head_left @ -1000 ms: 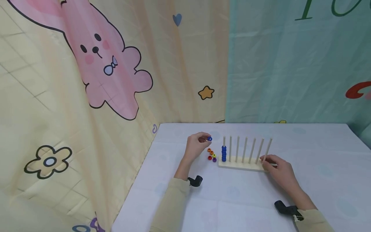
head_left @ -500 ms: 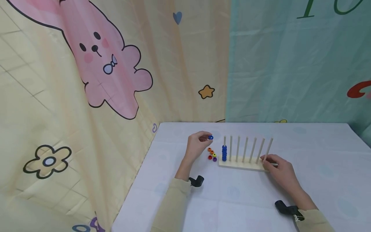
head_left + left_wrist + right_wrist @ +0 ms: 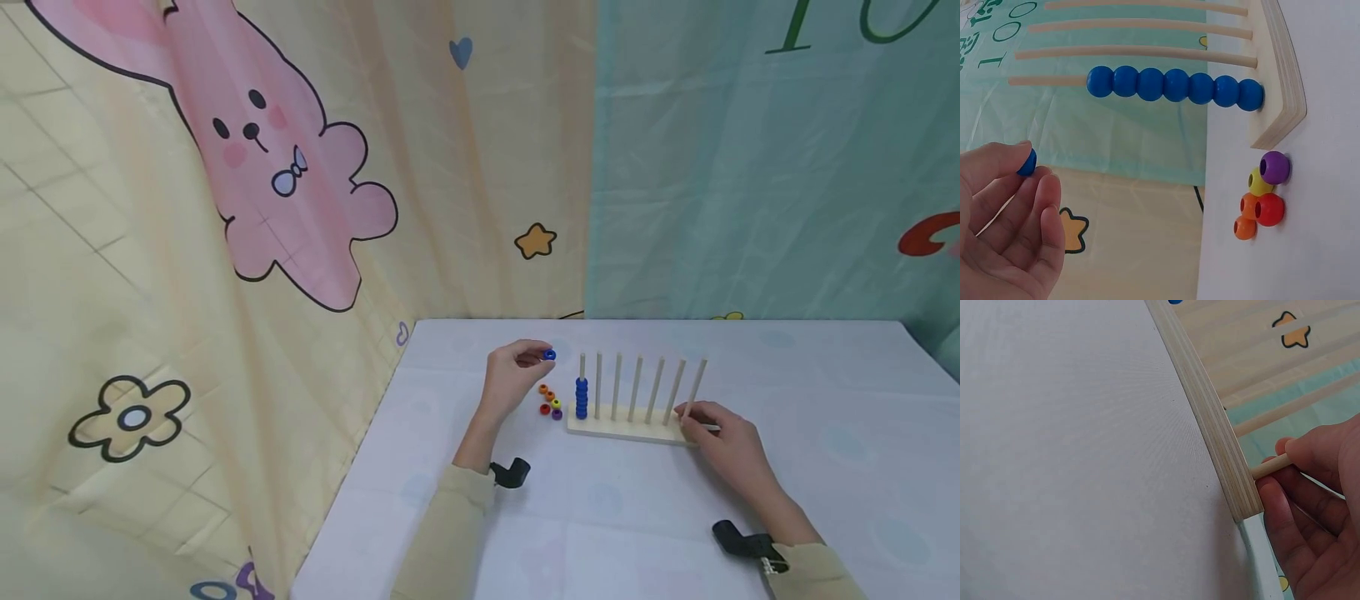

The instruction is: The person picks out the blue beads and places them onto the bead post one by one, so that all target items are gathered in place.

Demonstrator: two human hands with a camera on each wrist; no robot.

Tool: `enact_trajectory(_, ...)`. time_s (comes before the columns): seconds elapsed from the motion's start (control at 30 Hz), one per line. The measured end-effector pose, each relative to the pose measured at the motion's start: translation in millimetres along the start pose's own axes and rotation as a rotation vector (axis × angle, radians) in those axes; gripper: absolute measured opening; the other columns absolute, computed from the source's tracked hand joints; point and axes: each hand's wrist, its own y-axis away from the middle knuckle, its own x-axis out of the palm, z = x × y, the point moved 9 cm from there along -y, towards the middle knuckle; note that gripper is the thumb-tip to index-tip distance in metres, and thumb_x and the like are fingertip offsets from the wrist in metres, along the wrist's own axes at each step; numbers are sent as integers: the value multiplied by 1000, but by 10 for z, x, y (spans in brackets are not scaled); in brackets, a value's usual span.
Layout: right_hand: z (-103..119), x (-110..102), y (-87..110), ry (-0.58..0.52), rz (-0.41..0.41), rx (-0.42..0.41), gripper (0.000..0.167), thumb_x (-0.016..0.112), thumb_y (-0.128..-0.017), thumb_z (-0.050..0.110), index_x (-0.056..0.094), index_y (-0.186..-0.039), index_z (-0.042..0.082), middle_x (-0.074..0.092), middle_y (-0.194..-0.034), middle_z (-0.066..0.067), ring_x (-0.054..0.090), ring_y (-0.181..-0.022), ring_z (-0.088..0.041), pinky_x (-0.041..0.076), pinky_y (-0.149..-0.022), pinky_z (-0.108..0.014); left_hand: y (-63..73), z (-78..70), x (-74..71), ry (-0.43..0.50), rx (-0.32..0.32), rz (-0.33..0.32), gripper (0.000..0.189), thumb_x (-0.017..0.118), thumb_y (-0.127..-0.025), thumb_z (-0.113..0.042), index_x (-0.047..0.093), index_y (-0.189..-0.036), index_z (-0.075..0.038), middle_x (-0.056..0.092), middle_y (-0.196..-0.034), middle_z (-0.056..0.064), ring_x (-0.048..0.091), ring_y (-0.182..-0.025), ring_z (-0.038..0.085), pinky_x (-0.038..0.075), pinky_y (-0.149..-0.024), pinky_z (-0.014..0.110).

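In the head view my left hand pinches a single blue bead above the table, just left of a wooden peg rack. The left wrist view shows that bead between thumb and fingers, apart from the rack. Several blue beads are stacked on the leftmost peg, whose upper end is bare. The other pegs carry no beads. At the rack's right end, my right hand grips the lower part of the last peg, fingers by the base.
Several loose beads lie on the table left of the rack: a purple one, a yellow one, a red one and orange ones. A white cloth covers the table. Printed curtains hang behind it.
My left hand has drifted slightly right with the blue bead, closer to the leftmost peg. The right hand has kept its place on the rack.
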Motion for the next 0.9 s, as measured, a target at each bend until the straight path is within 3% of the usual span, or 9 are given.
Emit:
enact_trajectory(0.23, -32, -17, 4, 9, -9, -6, 22, 62, -102, 26, 70, -113, 10, 70, -113, -14, 63, -108, -33, 52, -75, -21, 28, -66, 45, 19, 4, 1, 24, 78, -91, -23, 76, -113, -15, 69, -94, -10, 65, -88, 10, 57, -79, 26)
enact_trajectory(0.47, -36, -35, 14, 14, -19, -6, 21, 61, -102, 25, 70, -113, 10, 70, -114, -14, 62, -109, -33, 54, -77, -26, 47, -154, 79, 49, 40, -18, 26, 77, -91, -27, 76, -115, -15, 69, -95, -11, 65, -88, 9, 56, -80, 26)
enact_trajectory(0.6, -19, -33, 13, 5, -17, -14, 20, 61, -102, 24, 70, -113, 10, 70, -114, -13, 63, -108, -32, 52, -76, -21, 76, -192, 109, 74, 59, -33, 28, 76, -92, -27, 75, -117, -14, 69, -97, -10, 65, -89, 9, 56, -82, 26)
enact_trajectory(0.7, -9, -14, 12, 1, -10, -18, 20, 61, -102, 24, 69, -114, 10, 70, -114, -13, 63, -108, -32, 55, -79, -28, 98, -222, 143, 98, 76, -42, 28, 76, -92, -26, 74, -117, -13, 70, -99, -10, 65, -90, 10, 56, -83, 26)
enact_trajectory(0.83, -6, 11, 13, -3, 0, -16, 22, 60, -103, 25, 68, -115, 9, 69, -114, -15, 61, -111, -35, 55, -84, -51, 124, -285, 181, 115, 111, -61, 27, 76, -92, -27, 75, -116, -15, 71, -100, -10, 66, -91, 9, 56, -83, 30)
enact_trajectory(0.9, -15, 18, 11, -11, 4, -12, 22, 59, -103, 25, 68, -116, 9, 69, -115, -16, 61, -112, -36, 53, -86, -56, 133, -314, 195, 114, 126, -73, 26, 76, -92, -27, 75, -116, -17, 71, -100, -10, 66, -91, 9, 56, -84, 31)
